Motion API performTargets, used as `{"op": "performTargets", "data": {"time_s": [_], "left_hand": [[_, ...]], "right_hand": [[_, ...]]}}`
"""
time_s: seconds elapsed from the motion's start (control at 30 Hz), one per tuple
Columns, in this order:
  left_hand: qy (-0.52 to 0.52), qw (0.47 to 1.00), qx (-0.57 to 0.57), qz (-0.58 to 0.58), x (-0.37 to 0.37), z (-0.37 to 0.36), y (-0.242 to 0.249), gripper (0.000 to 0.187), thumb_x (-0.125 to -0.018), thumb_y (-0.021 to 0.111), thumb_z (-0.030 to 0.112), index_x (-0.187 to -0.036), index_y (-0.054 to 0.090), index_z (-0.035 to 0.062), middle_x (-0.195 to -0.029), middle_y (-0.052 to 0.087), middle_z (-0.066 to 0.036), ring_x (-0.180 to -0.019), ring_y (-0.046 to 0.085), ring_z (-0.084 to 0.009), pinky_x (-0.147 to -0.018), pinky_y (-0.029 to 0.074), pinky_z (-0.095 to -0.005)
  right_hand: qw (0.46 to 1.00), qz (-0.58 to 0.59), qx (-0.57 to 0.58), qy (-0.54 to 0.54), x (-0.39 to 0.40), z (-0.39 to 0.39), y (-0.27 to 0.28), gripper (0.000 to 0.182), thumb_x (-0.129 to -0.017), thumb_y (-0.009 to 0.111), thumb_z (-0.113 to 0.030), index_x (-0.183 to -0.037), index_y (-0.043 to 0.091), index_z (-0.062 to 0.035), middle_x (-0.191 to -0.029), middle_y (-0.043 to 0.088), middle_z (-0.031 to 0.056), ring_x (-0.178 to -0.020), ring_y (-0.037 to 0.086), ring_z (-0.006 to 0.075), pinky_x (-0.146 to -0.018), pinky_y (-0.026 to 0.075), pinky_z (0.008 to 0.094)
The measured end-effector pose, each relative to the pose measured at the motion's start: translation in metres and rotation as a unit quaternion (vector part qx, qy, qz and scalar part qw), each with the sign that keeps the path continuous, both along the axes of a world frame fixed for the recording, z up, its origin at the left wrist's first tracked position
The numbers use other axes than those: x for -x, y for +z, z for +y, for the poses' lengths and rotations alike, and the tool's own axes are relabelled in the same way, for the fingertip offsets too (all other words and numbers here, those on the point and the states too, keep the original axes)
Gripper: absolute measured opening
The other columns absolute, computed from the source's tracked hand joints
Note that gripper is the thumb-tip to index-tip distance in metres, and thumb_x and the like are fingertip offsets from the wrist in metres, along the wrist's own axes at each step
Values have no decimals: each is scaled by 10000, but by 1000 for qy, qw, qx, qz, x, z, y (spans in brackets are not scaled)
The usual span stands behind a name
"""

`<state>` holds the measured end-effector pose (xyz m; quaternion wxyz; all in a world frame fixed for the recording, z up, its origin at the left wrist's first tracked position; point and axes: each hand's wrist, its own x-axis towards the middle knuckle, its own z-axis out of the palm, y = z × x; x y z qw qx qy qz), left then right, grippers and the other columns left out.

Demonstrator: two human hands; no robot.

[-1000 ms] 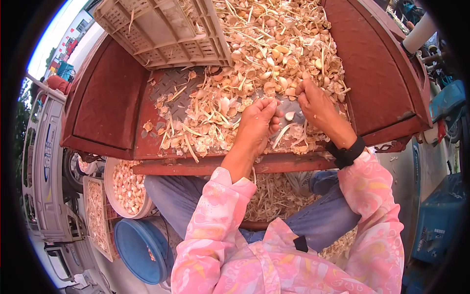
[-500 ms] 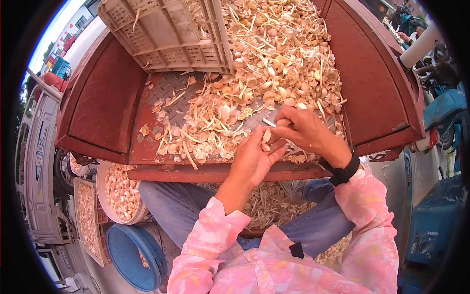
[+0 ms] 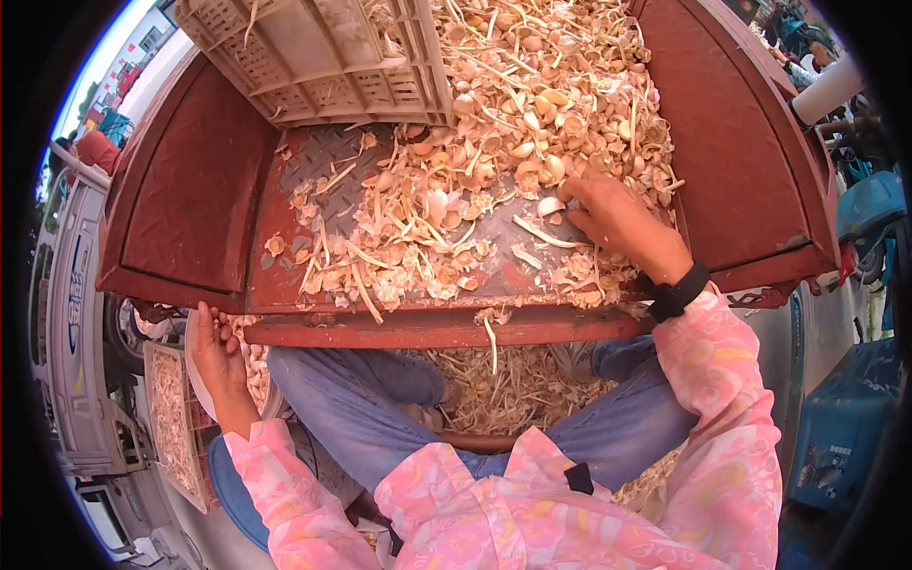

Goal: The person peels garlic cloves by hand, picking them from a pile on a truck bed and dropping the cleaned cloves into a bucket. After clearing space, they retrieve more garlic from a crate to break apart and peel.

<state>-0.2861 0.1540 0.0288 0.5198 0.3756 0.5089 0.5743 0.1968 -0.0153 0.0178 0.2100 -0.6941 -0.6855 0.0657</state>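
Note:
My left hand (image 3: 220, 361) is over the white bucket (image 3: 200, 366) of peeled-off garlic cloves (image 3: 256, 372) at the lower left. Its fingers are loosely bent and apart, with nothing visible in them. At the heap of garlic (image 3: 532, 123) on the red metal bed (image 3: 380, 330), my right hand (image 3: 622, 226) reaches down with thumb and forefinger apart. A pale garlic clove (image 3: 549, 205) lies just left of its fingertips. The undersides of the right fingers are hidden.
A slatted plastic crate (image 3: 332, 66) stands tilted at the back left of the bed. Red side panels (image 3: 731, 142) flank the heap. Below left are a blue bucket (image 3: 237, 489) and a crate of garlic (image 3: 171, 418). Dry stalks (image 3: 522, 389) cover the ground between my legs.
My hands, together over the bed with cloves between them before, have parted. The left has swung down-left to the white bucket; the right has moved slightly right to the heap.

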Motion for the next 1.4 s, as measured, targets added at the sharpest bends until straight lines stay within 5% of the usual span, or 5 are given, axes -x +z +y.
{"op": "performTargets", "data": {"time_s": [0.3, 0.43, 0.6, 1.0, 1.4], "left_hand": [[49, 950, 90, 295, 118, 15, -95, 176, -847, 630, 161, -941, 613, 13, -693, 563, -15, -492, 463, -78, -435, 366, -205], [102, 658, -209, 716, 130, 19, -114, 231, -865, 606, 179, -1003, 612, -6, -881, 615, -79, -759, 580, -137, -676, 458, -232], [-27, 921, -263, 288, -78, -62, 19, 155, -911, 509, 68, -1002, 599, -19, -1001, 609, -88, -928, 562, -135, -833, 448, -273], [-431, 648, -399, 485, -318, -89, -30, 333, -662, 561, -77, -972, 624, 27, -957, 593, -129, -906, 548, -314, -788, 465, -394], [-384, 882, -198, 188, -264, -114, -4, 459, -811, 639, 33, -1221, 452, -52, -946, 639, -86, -855, 599, -119, -728, 488, -222]], "right_hand": [[999, -26, 25, -3, 17, 1, -1, 206, -792, 585, -127, -974, 544, -40, -857, 566, 164, -814, 566, 334, -706, 441, 411], [999, -21, -24, 20, 12, -3, -9, 206, -815, 574, -143, -993, 545, -43, -844, 553, 162, -789, 563, 321, -694, 450, 389], [922, 353, 38, -155, -8, 2, 3, 198, -866, 499, -141, -983, 557, 8, -827, 600, 68, -740, 571, 111, -648, 459, 254], [702, 702, 53, -107, -27, -6, 12, 300, -825, 356, 31, -1084, 505, 53, -1067, 581, 147, -935, 614, 202, -789, 530, 266], [969, 240, -21, -51, 13, -12, 21, 138, -886, 526, -149, -882, 539, -12, -725, 548, 21, -638, 493, 106, -565, 403, 269]]}}
